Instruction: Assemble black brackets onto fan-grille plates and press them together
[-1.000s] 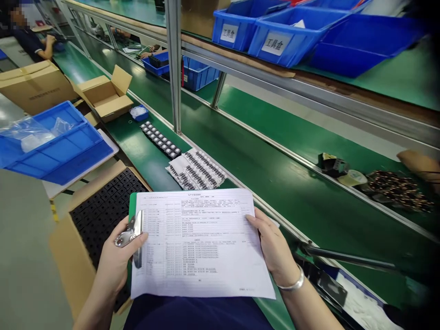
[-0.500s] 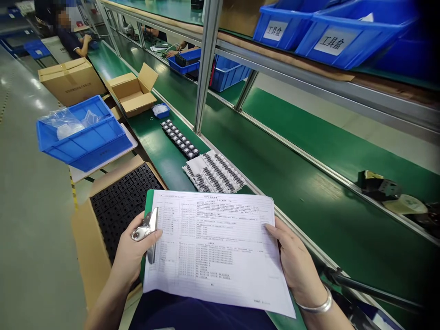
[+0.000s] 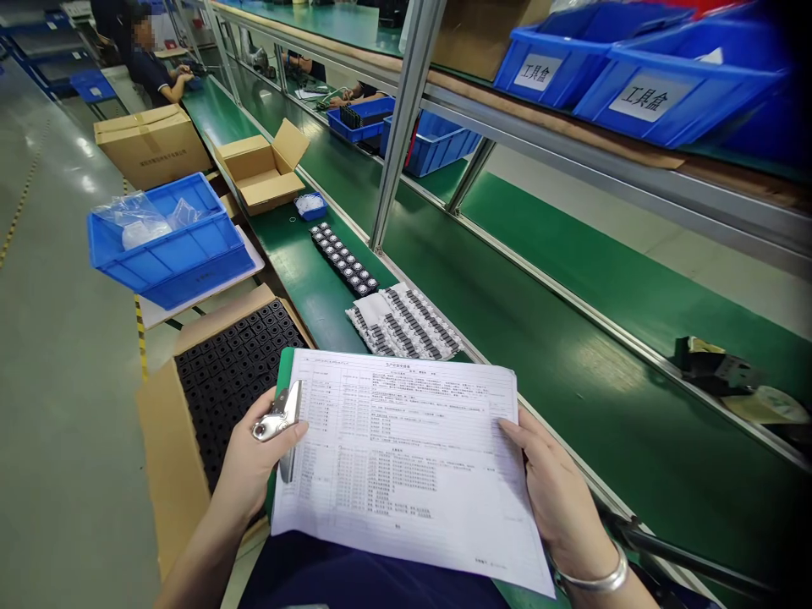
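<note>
A green clipboard (image 3: 287, 370) bearing printed sheets of paper (image 3: 406, 474) is held over my lap. My left hand (image 3: 257, 457) is closed on its left edge, the thumb beside the silver metal clip (image 3: 279, 419). On the right side my right hand (image 3: 549, 474) grips the sheets' edge, thumb on top and the other fingers hidden beneath. Just beyond the clipboard, on the green bench, lie white trays of small dark parts (image 3: 406, 321). Behind them is a black block of round white-topped parts (image 3: 342, 258).
To the left, an open carton (image 3: 234, 372) holds rows of black parts. Past it are a blue bin (image 3: 168, 245) with plastic bags, an open cardboard box (image 3: 263, 173) and a closed carton (image 3: 152, 148). Labelled blue bins (image 3: 672, 80) sit on the upper shelf. A co-worker (image 3: 152, 63) sits far left.
The view has shifted slightly, so the bench and boxes appear further right. Both hands keep the same hold on the clipboard and sheets.
</note>
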The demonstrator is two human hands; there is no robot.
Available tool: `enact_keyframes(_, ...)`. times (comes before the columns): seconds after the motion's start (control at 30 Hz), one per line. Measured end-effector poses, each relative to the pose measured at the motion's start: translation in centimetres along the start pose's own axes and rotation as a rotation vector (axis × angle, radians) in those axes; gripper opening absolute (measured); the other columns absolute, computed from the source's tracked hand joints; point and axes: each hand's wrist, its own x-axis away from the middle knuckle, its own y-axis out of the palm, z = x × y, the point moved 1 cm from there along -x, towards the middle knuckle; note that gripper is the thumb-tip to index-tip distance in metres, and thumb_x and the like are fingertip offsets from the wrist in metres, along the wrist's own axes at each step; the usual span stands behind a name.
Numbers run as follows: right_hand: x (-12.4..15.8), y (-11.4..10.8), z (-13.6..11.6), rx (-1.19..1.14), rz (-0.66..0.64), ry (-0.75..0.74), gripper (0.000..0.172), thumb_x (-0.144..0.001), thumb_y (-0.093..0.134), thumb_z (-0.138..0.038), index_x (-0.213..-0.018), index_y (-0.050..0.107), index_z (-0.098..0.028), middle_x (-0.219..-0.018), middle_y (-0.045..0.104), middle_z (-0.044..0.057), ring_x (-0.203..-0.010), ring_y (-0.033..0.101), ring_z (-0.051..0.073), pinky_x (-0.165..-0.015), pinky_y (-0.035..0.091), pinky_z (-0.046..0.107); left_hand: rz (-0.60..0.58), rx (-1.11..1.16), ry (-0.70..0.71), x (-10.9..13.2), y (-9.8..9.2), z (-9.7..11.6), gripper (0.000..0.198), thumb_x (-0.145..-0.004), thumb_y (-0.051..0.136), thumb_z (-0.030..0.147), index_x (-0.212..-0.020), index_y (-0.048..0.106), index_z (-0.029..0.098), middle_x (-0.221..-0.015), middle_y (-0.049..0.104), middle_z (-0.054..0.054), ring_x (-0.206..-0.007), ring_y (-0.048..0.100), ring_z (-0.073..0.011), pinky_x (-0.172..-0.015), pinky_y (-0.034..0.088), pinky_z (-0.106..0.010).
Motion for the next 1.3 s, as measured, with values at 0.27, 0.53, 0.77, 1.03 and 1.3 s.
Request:
enact_keyframes(0.27, 0.3, 0.7, -0.6, -0.075, -0.038, 0.099, 0.06, -0.078, 0.067, -0.061, -0.129, 0.063, -0.03, -0.13, 0.065, 0.007, -0.12, 0.06, 0.033, -0.097, 0.055, 0.041, 0.048, -0.05, 0.082, 0.0, -1.0, -0.2, 0.063, -0.075, 0.077, 0.048, -0.13, 0.062, 0.021, -0.106, 0.075, -0.006, -0.089, 0.07, -0.0231, -0.073, 0.057, -0.028)
enact_keyframes(0.53, 0.6, 0.9, -1.1, -0.024, -0.147, 0.104, 0.066, -0.082, 0.064, -0.063, -0.138, 0.054, -0.03, -0.127, 0.066, 0.008, -0.108, 0.067, 0.03, -0.08, 0.062, 0.034, 0.046, 0.025, 0.111, 0.1, -2.0, -0.5, 0.055, -0.081, 0.07, 0.051, -0.128, 0.064, 0.023, -0.12, 0.071, -0.007, -0.107, 0.066, -0.0254, -0.093, 0.054, -0.034)
enact_keyframes(0.77, 0.7, 1.9, -1.5, 0.007, -0.168, 0.048, 0.064, -0.083, 0.063, -0.063, -0.137, 0.055, -0.03, -0.132, 0.064, 0.006, -0.113, 0.064, 0.029, -0.081, 0.061, 0.031, 0.095, 0.016, 0.098, 0.2, -3.0, -0.8, 0.054, -0.081, 0.071, 0.051, -0.127, 0.065, 0.024, -0.119, 0.072, -0.005, -0.107, 0.066, -0.0238, -0.092, 0.054, -0.033)
enact_keyframes(1.03, 0.8, 2.6, -1.9, 0.015, -0.182, 0.076, 0.066, -0.082, 0.062, -0.064, -0.138, 0.054, -0.031, -0.136, 0.061, 0.006, -0.116, 0.063, 0.031, -0.08, 0.063, 0.032, 0.045, 0.009, 0.1, 1.1, -2.9, 0.1, 0.057, -0.071, 0.083, 0.039, -0.124, 0.065, 0.025, -0.113, 0.073, -0.003, -0.099, 0.068, -0.0212, -0.084, 0.056, -0.026)
enact_keyframes(1.3, 0.7, 4.1, -3.0, 0.206, -0.147, -0.12, 0.065, -0.087, 0.052, -0.066, -0.146, 0.04, -0.039, -0.154, 0.041, -0.003, -0.141, 0.039, 0.03, -0.116, 0.039, 0.042, 0.04, 0.056, 0.106, 1.2, -3.7, -0.1, 0.057, -0.067, 0.086, 0.031, -0.12, 0.065, 0.024, -0.112, 0.074, -0.004, -0.096, 0.069, -0.0199, -0.085, 0.056, -0.026)
